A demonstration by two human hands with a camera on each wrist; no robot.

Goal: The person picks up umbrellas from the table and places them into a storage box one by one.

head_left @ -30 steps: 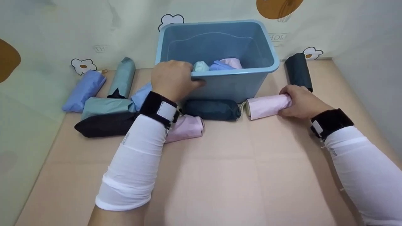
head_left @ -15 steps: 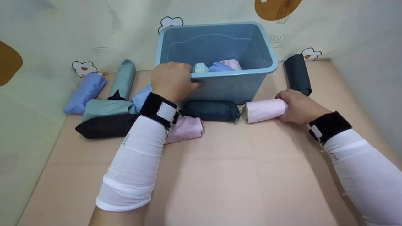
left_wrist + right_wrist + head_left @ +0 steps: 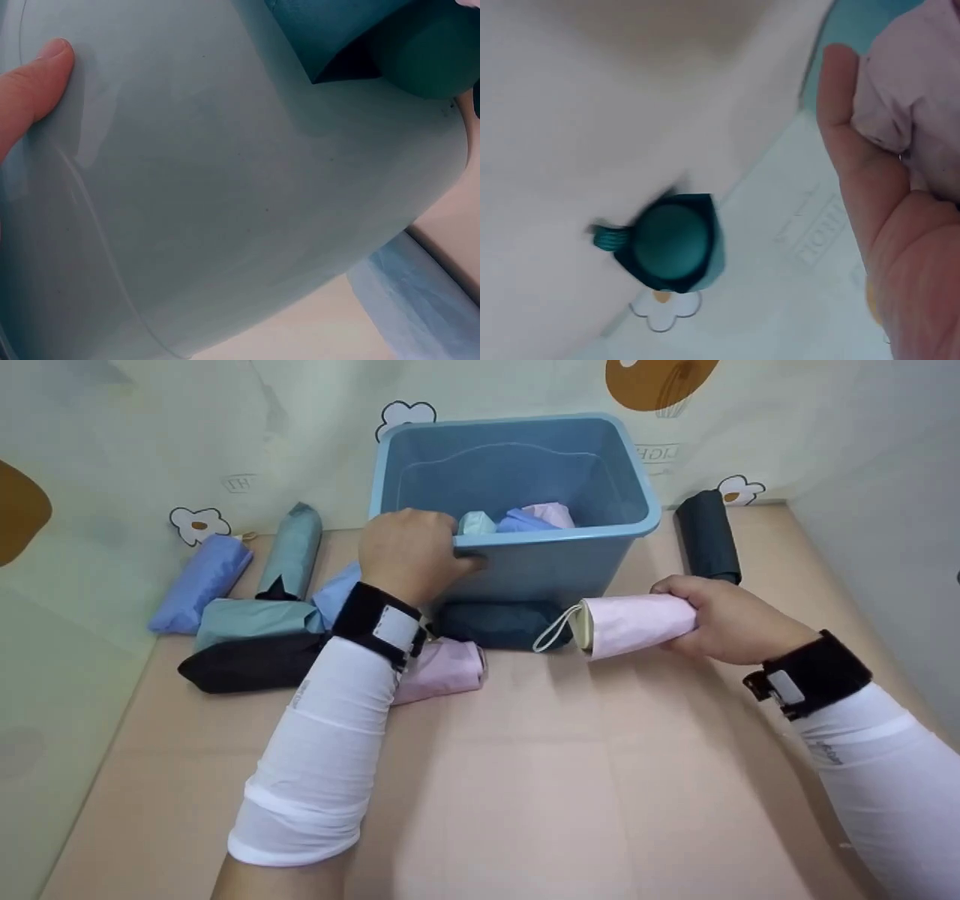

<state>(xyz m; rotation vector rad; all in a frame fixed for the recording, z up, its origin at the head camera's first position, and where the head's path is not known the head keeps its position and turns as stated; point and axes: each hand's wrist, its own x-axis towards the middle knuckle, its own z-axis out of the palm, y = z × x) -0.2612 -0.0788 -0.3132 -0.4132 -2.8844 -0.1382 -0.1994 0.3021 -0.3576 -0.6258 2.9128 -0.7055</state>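
Note:
In the head view my left hand [image 3: 409, 555] grips the front rim of a light blue plastic bin [image 3: 555, 566], thumb on the outer wall. My right hand [image 3: 731, 619] holds a pink folded umbrella [image 3: 637, 624] by its right end, just off the table, with its pale wrist loop hanging to the left. The right wrist view shows the thumb against the gathered pink cloth [image 3: 934, 82]. Inside the bin lie a mint bundle [image 3: 477, 522], a blue one [image 3: 521, 520] and a pink one [image 3: 551, 513], partly hidden by the rim. A dark teal folded umbrella [image 3: 499, 624] lies against the bin's front.
Another dark teal umbrella [image 3: 709, 536] lies right of the bin. To the left are blue [image 3: 202, 583], grey-green [image 3: 292, 547] and black [image 3: 251, 662] folded umbrellas, among several. A pink umbrella [image 3: 442, 669] lies partly under the left forearm. Printed cloth walls [image 3: 225, 420] enclose the table.
The right hand has lifted the pink umbrella slightly off the table and drawn it a little toward the person; its wrist loop now hangs free. The left hand stays on the bin's rim.

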